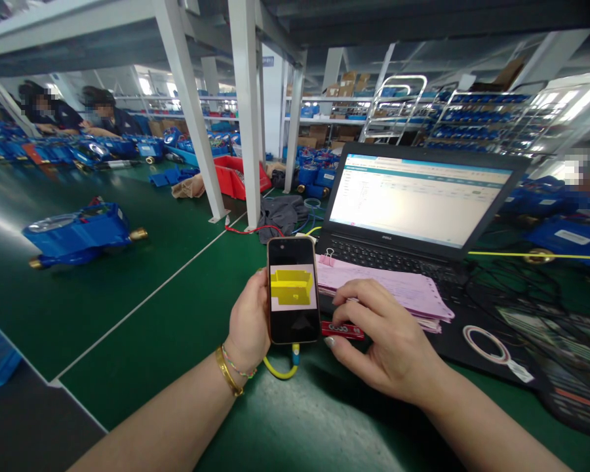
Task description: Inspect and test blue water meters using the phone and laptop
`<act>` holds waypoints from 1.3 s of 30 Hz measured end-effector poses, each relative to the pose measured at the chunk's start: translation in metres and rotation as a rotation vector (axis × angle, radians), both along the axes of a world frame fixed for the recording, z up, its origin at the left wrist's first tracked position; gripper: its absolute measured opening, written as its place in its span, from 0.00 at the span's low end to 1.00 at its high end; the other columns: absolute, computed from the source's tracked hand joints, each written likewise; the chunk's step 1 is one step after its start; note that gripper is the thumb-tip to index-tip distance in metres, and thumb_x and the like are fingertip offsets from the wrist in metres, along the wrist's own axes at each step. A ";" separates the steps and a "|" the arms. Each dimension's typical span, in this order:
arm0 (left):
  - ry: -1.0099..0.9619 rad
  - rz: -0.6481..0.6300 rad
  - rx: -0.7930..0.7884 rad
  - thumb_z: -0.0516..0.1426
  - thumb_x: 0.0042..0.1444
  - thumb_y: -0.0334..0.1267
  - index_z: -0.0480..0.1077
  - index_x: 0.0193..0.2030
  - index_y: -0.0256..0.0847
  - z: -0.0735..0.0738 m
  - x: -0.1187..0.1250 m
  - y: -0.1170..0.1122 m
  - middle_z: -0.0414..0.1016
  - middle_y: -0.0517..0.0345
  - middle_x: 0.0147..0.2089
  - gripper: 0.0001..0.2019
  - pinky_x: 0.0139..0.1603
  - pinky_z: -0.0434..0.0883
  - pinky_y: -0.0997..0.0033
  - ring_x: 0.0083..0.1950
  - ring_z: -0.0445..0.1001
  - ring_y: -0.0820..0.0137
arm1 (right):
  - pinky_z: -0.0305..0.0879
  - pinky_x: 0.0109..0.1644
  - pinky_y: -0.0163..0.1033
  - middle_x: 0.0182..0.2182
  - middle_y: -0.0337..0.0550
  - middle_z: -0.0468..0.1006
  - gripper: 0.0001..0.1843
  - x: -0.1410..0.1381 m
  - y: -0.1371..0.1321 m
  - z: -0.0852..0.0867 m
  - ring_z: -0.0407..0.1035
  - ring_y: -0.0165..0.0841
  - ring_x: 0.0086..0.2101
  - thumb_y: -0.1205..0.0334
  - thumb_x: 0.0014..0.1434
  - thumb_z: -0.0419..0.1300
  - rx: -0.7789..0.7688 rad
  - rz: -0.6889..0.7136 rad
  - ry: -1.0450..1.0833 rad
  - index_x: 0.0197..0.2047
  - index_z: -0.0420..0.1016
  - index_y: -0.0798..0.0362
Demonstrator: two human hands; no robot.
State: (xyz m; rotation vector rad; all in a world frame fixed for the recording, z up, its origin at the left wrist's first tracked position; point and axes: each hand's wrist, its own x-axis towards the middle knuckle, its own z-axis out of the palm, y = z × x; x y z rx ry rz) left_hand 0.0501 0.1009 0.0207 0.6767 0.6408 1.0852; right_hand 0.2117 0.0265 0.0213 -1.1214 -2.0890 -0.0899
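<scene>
My left hand [248,324] is wrapped round a black smartphone [294,290] held upright, its screen showing a yellow shape on white. A yellow cable [281,371] hangs from the phone's bottom. My right hand [386,337] rests just right of the phone, fingers curled over a small red flat object [343,330] and touching the edge of a stack of pink papers [388,288] held by a binder clip. The papers lie on the front of an open black laptop [413,216] with a lit screen.
A blue water meter with brass ends [78,235] lies on the green table [142,328] at left. A coiled white cable [486,345] and black wires lie at right. White rack posts [246,111], a red bin [236,177], more blue meters and seated people stand farther back.
</scene>
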 end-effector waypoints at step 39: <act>0.017 0.017 0.010 0.49 0.59 0.44 0.74 0.42 0.39 0.002 0.000 -0.001 0.80 0.56 0.37 0.16 0.49 0.74 0.60 0.43 0.77 0.60 | 0.63 0.39 0.44 0.35 0.48 0.66 0.02 0.000 0.000 0.001 0.61 0.37 0.37 0.67 0.58 0.56 -0.020 0.006 -0.002 0.33 0.66 0.57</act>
